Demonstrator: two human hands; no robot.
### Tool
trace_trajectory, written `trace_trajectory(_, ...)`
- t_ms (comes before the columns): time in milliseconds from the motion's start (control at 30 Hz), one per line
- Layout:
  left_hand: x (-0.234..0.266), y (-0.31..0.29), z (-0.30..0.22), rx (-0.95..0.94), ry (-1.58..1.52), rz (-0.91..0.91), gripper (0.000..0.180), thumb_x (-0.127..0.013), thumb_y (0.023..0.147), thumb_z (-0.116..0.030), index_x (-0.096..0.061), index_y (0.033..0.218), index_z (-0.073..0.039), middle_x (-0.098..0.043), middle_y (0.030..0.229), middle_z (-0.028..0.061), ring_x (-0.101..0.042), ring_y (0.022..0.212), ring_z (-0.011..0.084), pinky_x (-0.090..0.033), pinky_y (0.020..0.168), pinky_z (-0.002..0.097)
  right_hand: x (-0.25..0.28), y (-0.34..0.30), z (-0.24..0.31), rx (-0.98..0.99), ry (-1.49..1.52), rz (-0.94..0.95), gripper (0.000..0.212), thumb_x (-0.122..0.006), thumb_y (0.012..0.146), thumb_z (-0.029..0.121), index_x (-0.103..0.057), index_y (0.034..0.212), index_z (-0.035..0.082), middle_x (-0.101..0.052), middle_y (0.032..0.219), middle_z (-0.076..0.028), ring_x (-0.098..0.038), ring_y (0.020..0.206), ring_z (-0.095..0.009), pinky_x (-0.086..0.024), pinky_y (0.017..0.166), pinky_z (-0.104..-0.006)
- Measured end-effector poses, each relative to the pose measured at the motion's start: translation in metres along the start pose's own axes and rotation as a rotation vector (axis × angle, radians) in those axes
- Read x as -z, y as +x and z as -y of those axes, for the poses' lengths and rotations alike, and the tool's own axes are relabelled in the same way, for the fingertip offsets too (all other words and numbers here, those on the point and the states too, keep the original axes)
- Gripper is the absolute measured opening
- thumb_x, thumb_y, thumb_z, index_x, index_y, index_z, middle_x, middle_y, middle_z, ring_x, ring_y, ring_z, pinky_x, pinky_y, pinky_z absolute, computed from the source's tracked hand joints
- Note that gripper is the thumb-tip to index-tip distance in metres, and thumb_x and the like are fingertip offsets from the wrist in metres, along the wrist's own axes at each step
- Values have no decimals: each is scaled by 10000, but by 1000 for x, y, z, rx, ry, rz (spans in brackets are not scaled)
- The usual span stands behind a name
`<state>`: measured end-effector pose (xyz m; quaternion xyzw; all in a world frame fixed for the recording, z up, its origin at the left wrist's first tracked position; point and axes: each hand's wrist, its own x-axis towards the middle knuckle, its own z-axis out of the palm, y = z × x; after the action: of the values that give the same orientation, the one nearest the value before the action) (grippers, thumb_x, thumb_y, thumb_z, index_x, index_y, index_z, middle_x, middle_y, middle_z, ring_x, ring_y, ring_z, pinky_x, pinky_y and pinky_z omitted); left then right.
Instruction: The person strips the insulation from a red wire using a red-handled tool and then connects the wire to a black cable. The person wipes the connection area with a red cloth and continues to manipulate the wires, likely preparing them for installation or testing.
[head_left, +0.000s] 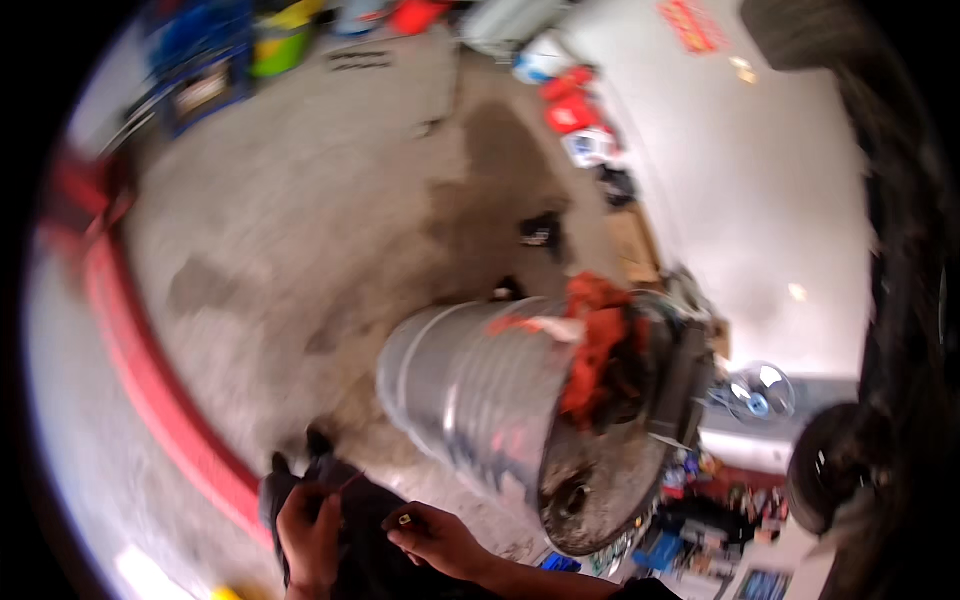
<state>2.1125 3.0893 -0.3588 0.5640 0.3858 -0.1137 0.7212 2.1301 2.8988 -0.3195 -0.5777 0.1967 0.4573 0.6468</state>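
Low in the view, my left hand [310,535] is closed with curled fingers, and a thin reddish thing [352,481] shows by its fingertips. Beside it, my right hand [440,542] pinches a small dark piece [405,520] with a pale yellow end. Blur hides what kind either thing is. Both hands are above my dark-trousered legs, a little apart from each other. To the right of my hands stands a grey metal drum [465,390]. Orange-red rags [597,335] lie on its dirty top, along with a dark box-shaped object [683,385].
A red beam [150,375] curves along the left. Red containers [568,112] line the white wall at the back. A dark object [541,231] lies on the stained concrete floor [300,180]. On the right are a tyre [835,468], a fan [758,395] and cluttered shelves.
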Motion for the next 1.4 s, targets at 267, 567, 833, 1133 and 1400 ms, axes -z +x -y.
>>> trace_trajectory(267, -48, 153, -204, -44, 391, 529, 241, -586, 941, -207, -654, 993, 19, -650, 841, 91, -545, 715, 182, -473, 664, 327, 1, 80, 198, 364, 98, -612, 237, -664, 942, 234, -591, 1086, 60, -521, 718, 35, -448, 563, -43, -372, 491, -225)
trace_trajectory(567, -175, 248, -396, -45, 173, 1216, 108, -552, 928, -94, -500, 1017, -64, -413, 684, -41, -315, 484, 24, -257, 436, 191, 10, 42, 303, 1269, 582, -1201, 334, -654, 935, 339, -652, 1068, 32, -561, 701, -18, -527, 580, -106, -434, 520, -269)
trace_trajectory(833, -303, 111, -510, 14, 355, 1773, 118, -543, 940, -116, -517, 1039, -57, -373, 619, -43, -313, 464, 32, -242, 418, 211, -1, -111, 417, 1645, 665, -1295, 427, -578, 956, 474, -585, 1164, 102, -387, 653, 43, -376, 525, -88, -359, 499, -261)
trace_trajectory(1133, -372, 23, -554, 28, 334, 1965, 110, -572, 956, -160, -558, 1000, -61, -390, 609, -35, -297, 443, 37, -225, 412, 211, 12, -134, 458, 1712, 730, -1241, 246, -583, 979, 363, -532, 897, 137, -397, 666, 47, -367, 524, -81, -344, 475, -249)
trace_trajectory(1400, -379, 98, -523, -247, 528, 1838, 142, -565, 962, -196, -574, 955, -54, -434, 615, -15, -306, 421, 59, -240, 399, 224, 5, -114, 367, 1493, 848, -1857, 234, -624, 957, 297, -654, 1058, 88, -503, 685, 17, -433, 530, -88, -339, 472, -251)
